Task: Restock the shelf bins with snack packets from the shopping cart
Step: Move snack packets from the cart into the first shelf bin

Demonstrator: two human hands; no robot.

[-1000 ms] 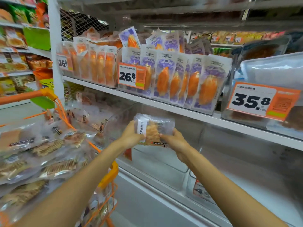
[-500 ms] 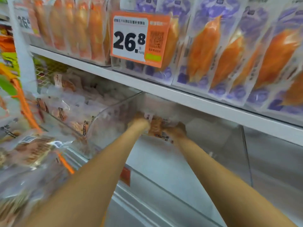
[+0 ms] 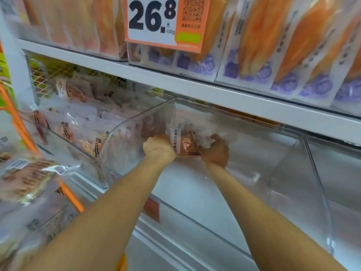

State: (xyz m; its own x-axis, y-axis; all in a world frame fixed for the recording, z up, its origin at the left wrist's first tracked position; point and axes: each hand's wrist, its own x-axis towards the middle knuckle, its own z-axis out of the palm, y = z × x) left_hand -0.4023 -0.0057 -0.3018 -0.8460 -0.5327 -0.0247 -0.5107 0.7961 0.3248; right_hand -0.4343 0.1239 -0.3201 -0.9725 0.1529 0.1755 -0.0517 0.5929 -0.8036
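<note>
Head cam: both hands on one snack packet (image 3: 186, 142). Left hand (image 3: 158, 148) grips its left edge w/ fingers curled, right hand (image 3: 214, 148) grips the right edge, fingers bunched in the clear film. Packet sits inside the clear plastic bin (image 3: 244, 173) on the lower shelf, near the bin's back, under the white shelf rail (image 3: 195, 89). Can't tell if it touches the bin floor.

Surroundings: store aisle, white metal shelving w/ wire mesh at back. Bin to the left (image 3: 78, 122) is full of similar packets. Orange shopping cart (image 3: 29, 173) at left edge, more packets piled in it. Upper shelf holds orange/purple packs (image 3: 263, 45).

Text: price tag (image 3: 166, 22) reads "26.8", "500g", w/ QR code. Packet label is vertical Chinese print, too blurred to read fully.
</note>
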